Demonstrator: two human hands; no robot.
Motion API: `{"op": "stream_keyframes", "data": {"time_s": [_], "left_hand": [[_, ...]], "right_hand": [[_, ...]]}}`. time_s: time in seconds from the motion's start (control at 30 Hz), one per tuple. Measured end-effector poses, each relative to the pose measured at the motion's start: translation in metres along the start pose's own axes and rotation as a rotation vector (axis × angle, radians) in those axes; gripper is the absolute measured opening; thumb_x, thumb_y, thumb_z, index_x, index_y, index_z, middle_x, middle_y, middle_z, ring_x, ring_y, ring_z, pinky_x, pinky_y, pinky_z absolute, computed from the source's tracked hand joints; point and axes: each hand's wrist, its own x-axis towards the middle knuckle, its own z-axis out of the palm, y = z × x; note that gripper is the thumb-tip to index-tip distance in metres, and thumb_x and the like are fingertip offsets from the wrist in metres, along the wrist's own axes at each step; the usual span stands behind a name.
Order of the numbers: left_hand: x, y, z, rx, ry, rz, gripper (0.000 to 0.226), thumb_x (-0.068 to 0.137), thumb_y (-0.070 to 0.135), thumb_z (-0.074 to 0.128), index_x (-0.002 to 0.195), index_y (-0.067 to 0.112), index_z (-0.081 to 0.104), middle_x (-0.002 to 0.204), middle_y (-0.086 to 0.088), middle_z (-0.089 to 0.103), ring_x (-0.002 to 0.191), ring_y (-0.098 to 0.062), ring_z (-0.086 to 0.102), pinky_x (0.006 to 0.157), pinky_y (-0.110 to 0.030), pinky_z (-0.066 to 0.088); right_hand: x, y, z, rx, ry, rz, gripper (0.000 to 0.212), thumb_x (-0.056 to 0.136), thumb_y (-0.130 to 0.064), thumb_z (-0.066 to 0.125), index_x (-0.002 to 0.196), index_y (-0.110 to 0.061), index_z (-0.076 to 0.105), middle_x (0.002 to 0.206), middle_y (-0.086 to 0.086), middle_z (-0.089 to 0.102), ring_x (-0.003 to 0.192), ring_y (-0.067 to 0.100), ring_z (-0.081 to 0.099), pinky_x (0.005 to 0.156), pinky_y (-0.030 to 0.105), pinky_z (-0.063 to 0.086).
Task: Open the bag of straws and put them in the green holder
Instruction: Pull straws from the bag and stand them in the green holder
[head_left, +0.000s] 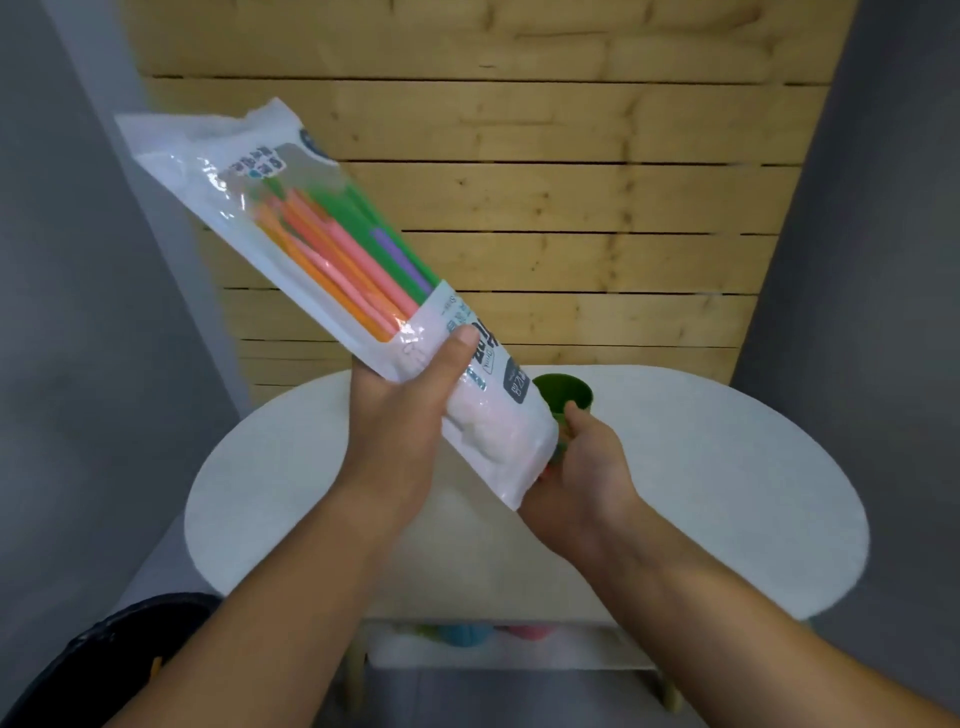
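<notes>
**Bag held tilted, straws coming out at the low end**

We grip the bag of straws at its middle with our left hand, the sealed end high, so the straws can slide down. Our right hand closes at the low mouth, apparently on straw ends. The green holder waits on the white table, near its far edge, just behind this hand.
</notes>
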Motion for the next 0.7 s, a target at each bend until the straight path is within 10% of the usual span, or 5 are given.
{"op": "stream_keyframes", "data": {"time_s": [0.33, 0.7], "left_hand": [[0.009, -0.007, -0.032, -0.196, -0.047, -0.474, 0.029, 0.090, 0.021, 0.068, 0.119, 0.015, 0.068, 0.112, -0.009, 0.077, 0.097, -0.023, 0.075, 0.079, -0.041, 0.063], [0.011, -0.012, -0.053, -0.271, -0.008, -0.425, 0.020, 0.092, 0.014, 0.063, 0.111, 0.016, 0.069, 0.101, -0.007, 0.078, 0.088, -0.021, 0.076, 0.069, -0.036, 0.063]], "right_hand": [[0.016, -0.017, -0.005, -0.390, 0.055, -0.254, 0.026, 0.101, -0.031, 0.053, 0.108, -0.009, 0.062, 0.098, 0.014, 0.072, 0.086, 0.028, 0.071, 0.081, 0.044, 0.059], [0.016, -0.047, -0.014, -1.025, -0.057, -0.414, 0.014, 0.089, -0.016, 0.071, 0.094, -0.004, 0.074, 0.066, 0.002, 0.064, 0.057, 0.010, 0.053, 0.056, 0.025, 0.047]]}}
